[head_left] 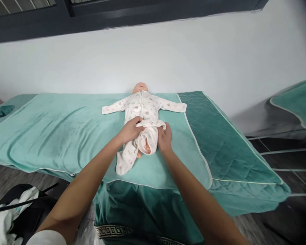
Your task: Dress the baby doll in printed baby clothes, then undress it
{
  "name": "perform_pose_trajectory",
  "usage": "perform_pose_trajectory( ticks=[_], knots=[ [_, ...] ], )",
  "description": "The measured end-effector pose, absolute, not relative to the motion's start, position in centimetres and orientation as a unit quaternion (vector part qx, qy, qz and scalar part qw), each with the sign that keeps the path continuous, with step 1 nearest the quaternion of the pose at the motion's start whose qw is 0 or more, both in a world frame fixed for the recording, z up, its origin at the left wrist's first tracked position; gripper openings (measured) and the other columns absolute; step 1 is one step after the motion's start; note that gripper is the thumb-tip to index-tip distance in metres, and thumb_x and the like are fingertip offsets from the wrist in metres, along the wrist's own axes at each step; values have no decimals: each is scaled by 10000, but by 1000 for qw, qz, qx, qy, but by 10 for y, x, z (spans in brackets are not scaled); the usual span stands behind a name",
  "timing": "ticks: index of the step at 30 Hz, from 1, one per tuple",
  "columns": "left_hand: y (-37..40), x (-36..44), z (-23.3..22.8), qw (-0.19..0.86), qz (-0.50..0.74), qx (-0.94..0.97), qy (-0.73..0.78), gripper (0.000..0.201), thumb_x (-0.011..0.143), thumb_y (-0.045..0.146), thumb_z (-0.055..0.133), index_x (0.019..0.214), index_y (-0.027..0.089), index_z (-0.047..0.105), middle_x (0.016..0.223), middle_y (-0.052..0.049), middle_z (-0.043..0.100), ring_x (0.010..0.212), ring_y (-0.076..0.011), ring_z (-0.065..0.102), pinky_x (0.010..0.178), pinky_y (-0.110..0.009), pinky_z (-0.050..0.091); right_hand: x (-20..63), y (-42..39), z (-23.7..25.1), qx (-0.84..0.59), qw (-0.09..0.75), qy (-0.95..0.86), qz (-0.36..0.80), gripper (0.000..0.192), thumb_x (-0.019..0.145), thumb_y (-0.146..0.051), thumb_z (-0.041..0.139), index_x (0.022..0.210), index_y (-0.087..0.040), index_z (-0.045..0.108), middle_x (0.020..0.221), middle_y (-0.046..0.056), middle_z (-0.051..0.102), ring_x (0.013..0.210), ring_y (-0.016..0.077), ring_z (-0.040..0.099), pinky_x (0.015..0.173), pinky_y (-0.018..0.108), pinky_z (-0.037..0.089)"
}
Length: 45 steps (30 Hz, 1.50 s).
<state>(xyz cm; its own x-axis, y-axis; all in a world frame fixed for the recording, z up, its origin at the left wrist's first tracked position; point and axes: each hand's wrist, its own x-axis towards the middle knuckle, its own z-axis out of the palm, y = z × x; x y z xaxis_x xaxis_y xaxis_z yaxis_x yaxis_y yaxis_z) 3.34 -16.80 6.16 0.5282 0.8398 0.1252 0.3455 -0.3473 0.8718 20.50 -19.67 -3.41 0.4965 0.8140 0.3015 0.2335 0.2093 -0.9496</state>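
A baby doll [140, 87] lies on its back on the bed, its head toward the wall and both arms spread wide. It wears a white printed baby romper [142, 103]. My left hand [131, 129] pinches the romper's gathered fabric over the doll's lower body. On the other side, my right hand [164, 136] grips the same fabric near the doll's hip. Between my hands the cloth is bunched up, and a doll's foot [147, 147] shows inside the opening of one leg. The other romper leg [124, 163] stretches toward me, flat on the bed.
A light green cover [51, 126] lies over the darker quilted bedspread [219, 143]. The white wall [153, 58] runs behind the bed. At lower left, white cloths [5, 221] rest on a black chair. Another green-covered surface [298, 102] stands at right.
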Motion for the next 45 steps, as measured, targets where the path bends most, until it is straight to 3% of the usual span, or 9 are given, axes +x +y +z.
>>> perform_pose_trajectory(
  ticks=[9,13,17,22,27,31,37,40,45],
  knots=[
    [-157,48,59,294,283,800,440,133,898,275,525,1011,221,570,1034,-21,673,988,-205,602,891,-303,437,226,-155,-29,-577,639,-472,192,148,910,-375,478,868,-235,500,846,-5,598,829,186,534,770,307,403],
    [-169,43,66,378,204,809,402,370,857,407,634,1170,223,564,1191,-42,663,1075,-240,614,920,-330,463,238,-145,-40,-565,651,-457,219,189,891,-419,487,826,-243,469,803,-15,555,776,182,511,739,321,422],
    [-180,43,67,372,151,822,404,544,793,320,679,1306,235,518,1304,-50,631,1118,-275,610,900,-359,475,244,-139,-51,-565,649,-457,226,249,886,-482,472,798,-252,434,762,-21,507,733,182,483,702,327,422],
    [-174,55,70,327,159,822,438,373,752,209,623,1123,222,585,1104,-33,681,963,-253,635,771,-341,466,248,-135,-42,-562,644,-482,192,287,867,-519,496,776,-258,421,693,-23,490,692,175,446,667,317,405],
    [-165,66,77,311,248,770,498,246,723,162,590,964,204,611,946,-6,672,860,-206,603,739,-319,451,253,-131,-26,-559,641,-505,147,283,858,-516,491,780,-244,493,679,-10,540,678,181,493,645,309,406],
    [-156,72,76,291,329,725,531,122,723,141,591,831,194,575,874,7,644,817,-169,561,744,-300,437,257,-122,-23,-566,628,-526,91,197,844,-405,470,783,-231,540,706,14,576,687,192,522,669,315,416],
    [-133,79,67,286,390,712,509,136,713,94,606,776,191,535,794,24,588,754,-132,504,701,-270,398,265,-103,-24,-543,629,-554,55,107,815,-260,450,790,-226,548,712,-1,562,681,173,516,660,304,396],
    [-118,77,69,322,378,718,487,128,728,120,643,794,185,555,789,26,575,746,-123,502,682,-259,387,265,-104,-20,-524,641,-554,85,70,811,-209,489,821,-229,556,750,-12,563,718,165,526,688,299,414],
    [-88,61,70,537,209,739,348,254,720,330,796,849,167,651,763,8,609,692,-128,548,627,-256,403,261,-124,-7,-456,647,-589,161,211,770,-115,579,938,-242,595,906,-1,580,827,167,545,763,309,448]
  ],
)
